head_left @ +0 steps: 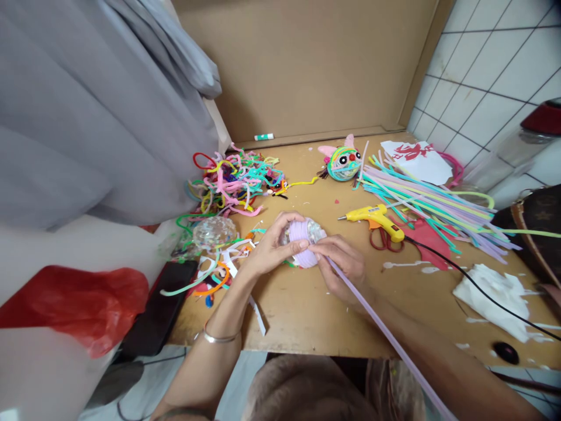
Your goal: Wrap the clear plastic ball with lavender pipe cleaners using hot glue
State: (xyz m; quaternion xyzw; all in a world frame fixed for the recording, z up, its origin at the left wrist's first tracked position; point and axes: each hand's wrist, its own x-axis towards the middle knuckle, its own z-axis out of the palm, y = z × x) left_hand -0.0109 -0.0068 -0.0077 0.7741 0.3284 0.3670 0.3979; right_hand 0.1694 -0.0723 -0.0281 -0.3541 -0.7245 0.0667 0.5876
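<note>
Above the table's near middle, my left hand (279,245) is closed around a clear plastic ball (316,229) with bands of lilac pipe cleaner wound about its middle. My right hand (344,262) pinches the lilac pipe cleaner (366,304) close to the ball's right side. From those fingers its long loose end runs down over my right forearm to the bottom edge. Part of the ball is hidden behind my left fingers. Just right of my hands lies a yellow hot glue gun (372,219), beside red-handled scissors (385,241).
A tangled heap of coloured pipe cleaners (232,181) lies at back left, with another clear ball (214,233) before it. A decorated ball with pink ears (344,162) stands at the back. Straight pipe cleaners (429,199) and crumpled tissue (493,298) lie right; the gun's black cord (464,278) crosses there.
</note>
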